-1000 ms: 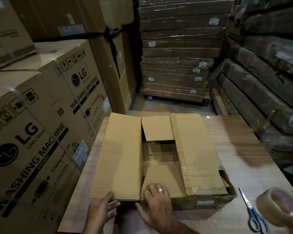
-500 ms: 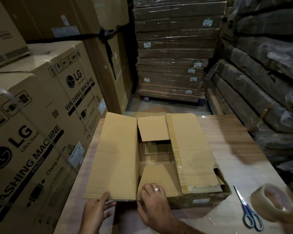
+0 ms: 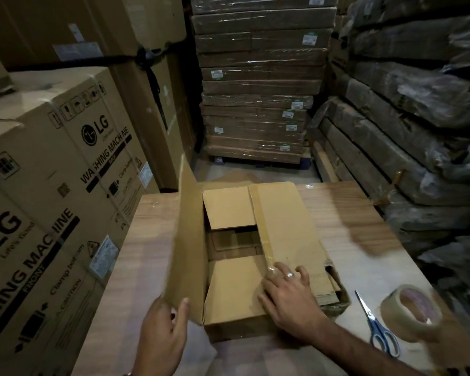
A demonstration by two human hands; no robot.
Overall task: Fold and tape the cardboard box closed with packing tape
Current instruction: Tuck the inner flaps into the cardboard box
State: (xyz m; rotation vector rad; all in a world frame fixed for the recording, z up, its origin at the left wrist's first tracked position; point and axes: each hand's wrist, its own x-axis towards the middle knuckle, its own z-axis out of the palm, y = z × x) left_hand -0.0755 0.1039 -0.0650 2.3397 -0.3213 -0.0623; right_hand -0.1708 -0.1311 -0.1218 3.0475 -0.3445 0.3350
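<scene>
Woodgrain table [image 3: 350,226] among stacked LG cartons [image 3: 65,185].
Left hand [image 3: 160,329] pinched the cardboard box [image 3: 236,328] by its raised left flap [image 3: 187,240]; right hand [image 3: 288,291] pressed flat on the right flap [image 3: 285,226]; scissors [image 3: 375,324] and tape roll [image 3: 410,313] lay beside.

A plain tan corrugated cardboard box [image 3: 228,331] on a pale table top with a light wood-grain pattern [image 3: 147,240], a glossy strip of clear tape [image 3: 267,248] shining along one flap's edge. Nearby, scissors with blue plastic handles and silver blades [image 3: 377,328] and a round roll of translucent brownish packing tape [image 3: 410,313] (its inner core shows reddish). A thin silver ring [image 3: 290,274] glints on the right hand [image 3: 291,297]. Tall tan cartons [image 3: 52,213] carry bold black lettering, black bars and small white labels; a black strap [image 3: 147,61] crosses one. Flat brown cartons under shiny clear film [image 3: 255,104] bear white-and-green stickers.
</scene>
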